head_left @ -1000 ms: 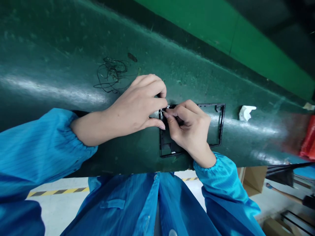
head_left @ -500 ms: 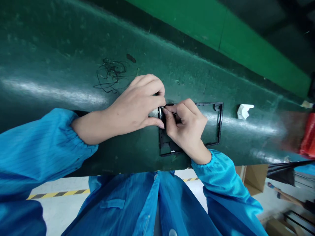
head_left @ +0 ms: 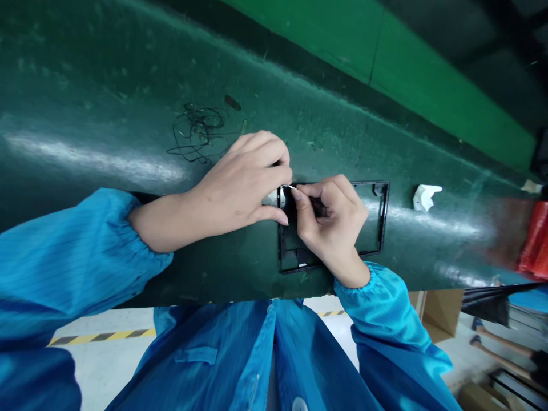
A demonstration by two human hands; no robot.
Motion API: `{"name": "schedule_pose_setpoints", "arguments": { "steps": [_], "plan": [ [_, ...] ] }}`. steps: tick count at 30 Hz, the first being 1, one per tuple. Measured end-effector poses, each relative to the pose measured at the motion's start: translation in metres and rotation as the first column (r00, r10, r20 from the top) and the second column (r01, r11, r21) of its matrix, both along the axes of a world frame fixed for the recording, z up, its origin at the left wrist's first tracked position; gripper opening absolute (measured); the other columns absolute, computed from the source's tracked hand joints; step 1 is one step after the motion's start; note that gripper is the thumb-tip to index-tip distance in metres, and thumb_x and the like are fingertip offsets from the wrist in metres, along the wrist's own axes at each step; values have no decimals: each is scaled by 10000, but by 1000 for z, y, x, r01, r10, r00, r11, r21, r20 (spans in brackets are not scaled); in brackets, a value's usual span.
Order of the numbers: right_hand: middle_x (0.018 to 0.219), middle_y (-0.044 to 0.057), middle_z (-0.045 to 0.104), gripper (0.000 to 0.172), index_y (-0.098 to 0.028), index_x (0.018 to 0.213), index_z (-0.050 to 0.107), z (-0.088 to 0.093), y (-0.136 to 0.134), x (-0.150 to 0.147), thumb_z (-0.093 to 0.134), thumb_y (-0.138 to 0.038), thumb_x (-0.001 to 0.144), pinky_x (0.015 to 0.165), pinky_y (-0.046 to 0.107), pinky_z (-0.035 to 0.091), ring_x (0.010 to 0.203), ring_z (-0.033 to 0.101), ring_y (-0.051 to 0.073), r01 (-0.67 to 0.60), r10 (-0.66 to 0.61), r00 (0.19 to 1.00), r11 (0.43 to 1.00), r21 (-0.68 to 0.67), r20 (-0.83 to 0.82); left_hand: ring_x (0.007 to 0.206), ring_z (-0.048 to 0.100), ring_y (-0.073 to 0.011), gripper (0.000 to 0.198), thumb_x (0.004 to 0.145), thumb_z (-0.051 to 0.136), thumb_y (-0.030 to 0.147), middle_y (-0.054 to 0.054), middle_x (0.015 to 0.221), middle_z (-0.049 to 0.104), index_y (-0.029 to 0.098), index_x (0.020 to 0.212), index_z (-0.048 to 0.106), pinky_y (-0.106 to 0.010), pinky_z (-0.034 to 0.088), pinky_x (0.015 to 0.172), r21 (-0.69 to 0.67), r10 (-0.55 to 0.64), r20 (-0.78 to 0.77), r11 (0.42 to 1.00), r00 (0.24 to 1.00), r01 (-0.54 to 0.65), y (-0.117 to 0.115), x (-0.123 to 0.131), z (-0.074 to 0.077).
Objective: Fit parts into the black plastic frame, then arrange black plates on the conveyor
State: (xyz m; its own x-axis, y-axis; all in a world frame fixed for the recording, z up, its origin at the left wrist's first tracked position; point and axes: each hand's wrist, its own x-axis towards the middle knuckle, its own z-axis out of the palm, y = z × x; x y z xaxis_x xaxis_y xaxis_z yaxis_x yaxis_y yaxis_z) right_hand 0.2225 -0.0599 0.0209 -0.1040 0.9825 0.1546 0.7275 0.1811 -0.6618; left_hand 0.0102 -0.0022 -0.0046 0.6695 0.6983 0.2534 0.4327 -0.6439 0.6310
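A thin rectangular black plastic frame [head_left: 380,220] lies flat on the green bench. My left hand [head_left: 240,185] holds its upper left corner. The fingers curl over that corner, and the thumb rests lower, against the frame's left bar. My right hand [head_left: 331,217] is over the inside of the frame, thumb and forefinger pinched around a thin tool with a pale, narrow tip [head_left: 291,187]. That tip points left, to the corner under my left fingers; the rest of the tool is mostly hidden in my palm, so its kind is unclear.
A loose tangle of thin black strands [head_left: 199,128] lies beyond my left hand, near a small dark flake [head_left: 233,103]. A white plastic piece [head_left: 424,197] sits right of the frame. Red material [head_left: 534,242] is at the far right, and a cardboard box [head_left: 443,314] stands below the bench.
My right hand has drawn slightly right, away from the corner, showing more of the pale tip. My left hand keeps its hold on the frame's corner. The view has shifted slightly.
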Motion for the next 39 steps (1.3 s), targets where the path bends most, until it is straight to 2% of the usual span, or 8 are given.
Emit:
{"name": "schedule_pose_setpoints", "arguments": {
  "steps": [5, 11, 18, 25, 31, 35, 39],
  "plan": [
    [820, 49, 682, 181, -236, 863, 729, 1, 3, 0, 698, -348, 1002, 663, 353, 550, 760, 652, 215, 28, -29, 999, 999, 40, 25, 1267, 587, -396, 349, 945, 707, 570, -120, 1203, 672, 261, 1102, 668, -591, 496, 1001, -22, 12, -1, 1000, 1000, -12, -1, 1, 2],
    [833, 51, 674, 194, -237, 867, 721, 2, 6, 3, 700, -369, 1009, 686, 357, 553, 805, 665, 228, 79, -79, 997, 997, 23, -4, 1242, 598, -384, 387, 912, 761, 576, -101, 1171, 665, 275, 1118, 631, -591, 495, 1010, -37, -2, 49, 999, 999, 3, -1, 0, 4],
    [816, 42, 679, 236, -226, 873, 722, 0, 9, 9, 679, -402, 1026, 713, 375, 556, 792, 654, 217, 135, -138, 990, 985, 109, 24, 1298, 564, -396, 412, 919, 751, 565, -123, 1210, 646, 227, 1120, 626, -594, 480, 1056, -67, 8, -6, 998, 1000, -8, -2, 2, 3],
    [811, 36, 674, 229, -225, 867, 710, 3, 11, 11, 682, -391, 1022, 698, 375, 544, 770, 642, 210, 152, -157, 987, 981, 124, 34, 1285, 565, -391, 460, 913, 748, 594, -114, 1197, 640, 231, 1164, 617, -606, 469, 1082, -75, 15, 3, 997, 1000, -15, -4, 2, 4],
    [806, 29, 675, 247, -218, 865, 712, -1, 12, 13, 681, -404, 1024, 693, 363, 536, 736, 630, 195, 162, -166, 986, 982, 101, 24, 1262, 571, -340, 248, 977, 689, 506, -76, 1189, 630, 262, 1012, 716, -619, 468, 1124, 11, -7, 45, 1000, 999, 6, -13, 0, 2],
    [812, 28, 679, 253, -220, 861, 713, -2, 12, 15, 683, -411, 1024, 691, 360, 536, 730, 627, 189, 176, -180, 983, 980, 92, 34, 1275, 571, -353, 280, 983, 675, 526, -82, 1177, 644, 267, 1037, 767, -598, 488, 1102, 98, -41, 12, 994, 999, 40, -18, -4, 1],
    [827, 31, 676, 265, -221, 886, 713, -3, 13, 26, 663, -434, 1035, 696, 358, 535, 754, 633, 192, 236, -241, 970, 965, 113, 34, 1298, 554, -365, 357, 970, 662, 606, -98, 1214, 648, 283, 1076, 773, -585, 470, 1114, 112, -56, -69, 992, 996, 64, -19, -8, 4]
  ]
}}
